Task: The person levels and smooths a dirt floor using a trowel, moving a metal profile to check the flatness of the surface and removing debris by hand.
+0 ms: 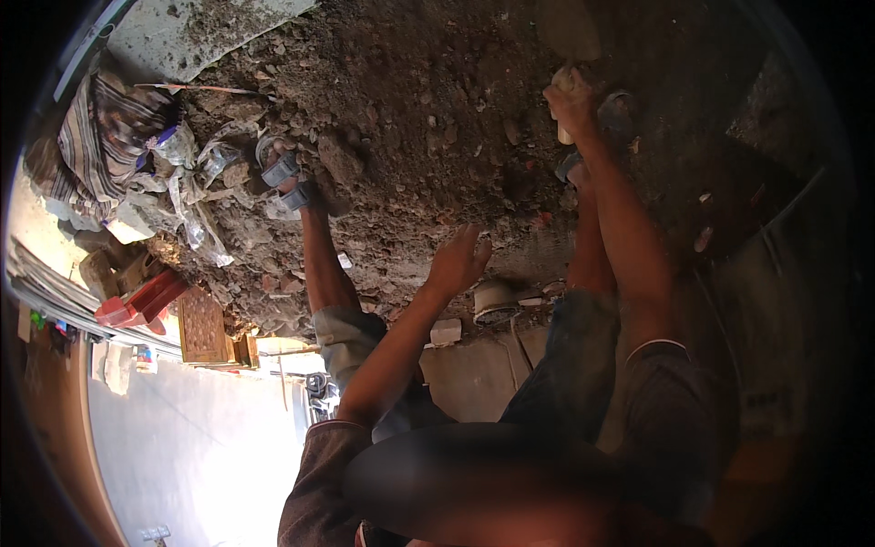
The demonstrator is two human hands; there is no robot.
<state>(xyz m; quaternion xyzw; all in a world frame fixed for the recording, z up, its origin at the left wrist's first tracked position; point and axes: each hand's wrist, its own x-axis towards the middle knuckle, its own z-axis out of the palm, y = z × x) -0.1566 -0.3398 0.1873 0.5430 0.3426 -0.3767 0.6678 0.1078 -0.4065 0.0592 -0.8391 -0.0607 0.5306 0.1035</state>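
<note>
My right hand (572,98) is closed at the upper right, just above the dirt. In its grip is a hand tool with a pale handle (565,135), whose butt end sticks out below the fist. Beyond the knuckles, a broad dim brownish shape (570,29) looks like the tool's blade, though shadow blurs it. My left hand (458,262) hovers over the soil in the middle, fingers stretched and nothing in them. Loose brown earth with small stones (410,155) spreads around both hands.
My sandalled left foot (284,178) stands beside a large clod (340,159). Left lie plastic bags (196,219), a striped cloth (114,137) and a red plastic piece (146,301). A round pot-like container (495,301) and a pale block (446,332) sit near my legs.
</note>
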